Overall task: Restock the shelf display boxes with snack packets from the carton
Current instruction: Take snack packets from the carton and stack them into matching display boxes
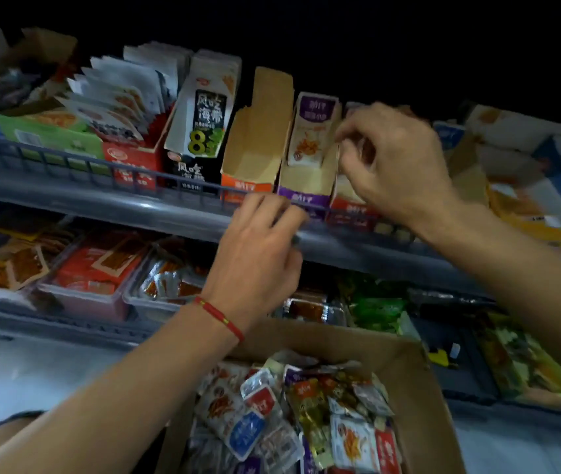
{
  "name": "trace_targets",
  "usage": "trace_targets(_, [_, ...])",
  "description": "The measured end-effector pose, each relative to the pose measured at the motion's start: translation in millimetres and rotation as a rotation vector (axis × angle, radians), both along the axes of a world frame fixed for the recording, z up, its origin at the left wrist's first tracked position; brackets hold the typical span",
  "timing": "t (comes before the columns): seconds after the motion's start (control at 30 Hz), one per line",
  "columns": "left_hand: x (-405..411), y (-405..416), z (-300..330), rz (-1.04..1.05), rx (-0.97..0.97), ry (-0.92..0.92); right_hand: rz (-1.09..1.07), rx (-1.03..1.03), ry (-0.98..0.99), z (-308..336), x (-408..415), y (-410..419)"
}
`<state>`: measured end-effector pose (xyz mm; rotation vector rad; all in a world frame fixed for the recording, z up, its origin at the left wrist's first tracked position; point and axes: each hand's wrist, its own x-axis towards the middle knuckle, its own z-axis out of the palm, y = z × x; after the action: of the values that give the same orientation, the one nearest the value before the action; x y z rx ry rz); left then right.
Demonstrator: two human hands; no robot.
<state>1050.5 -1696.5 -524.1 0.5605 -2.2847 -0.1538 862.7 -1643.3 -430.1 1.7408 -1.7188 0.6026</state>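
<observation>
The right hand [395,165] is pinching the side wall of the purple display box [306,186], a packet [309,138] standing just beside its fingertips. The left hand [258,254] is hovering by the shelf rail [101,172], fingers loosely curled (holding nothing visible).

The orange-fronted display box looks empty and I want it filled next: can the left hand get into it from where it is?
Probably yes. The left hand hovers just below the orange-fronted display box, whose top is open with nothing over it. Only the shelf's wire rail crosses the box's front, low down.

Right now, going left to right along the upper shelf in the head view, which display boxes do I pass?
Green box → red box → black seaweed box → empty orange box → purple box, by the right hand.
</observation>
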Motion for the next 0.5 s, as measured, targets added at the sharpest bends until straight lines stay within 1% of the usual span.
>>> trace_targets(0.03, [4, 6, -5, -0.029, 0.005, 0.011, 0.033, 0.047, -0.037, -13, 4, 21])
trace_targets(0.1, [11, 19, -19, -0.093, 0.046, -0.032, 0.077, 0.160, -0.105, -45, 12, 62])
trace_targets(0.17, [15, 30, -34, -0.142, 0.103, -0.127, 0.051, 0.316, -0.108, -81, 17, 96])
trace_targets(0.23, [17, 39, -48, -0.165, 0.120, -0.279, -0.038, 0.566, -0.098, -121, 14, 117])
trace_targets(0.3, [15, 41, -62, -0.179, 0.126, -0.503, -0.107, 0.828, -0.078, -159, 5, 130])
trace_targets(0.4, [11, 41, -80, -0.252, 0.254, -0.906, -0.108, 1.118, -0.025, -198, -6, 142])
trace_targets(0.47, [7, 43, -85, -0.269, 0.377, -1.179, -0.120, 1.238, 0.019, -219, -3, 142])
trace_targets(0.5, [5, 44, -87, -0.265, 0.420, -1.274, -0.125, 1.267, 0.036, -230, -1, 141])
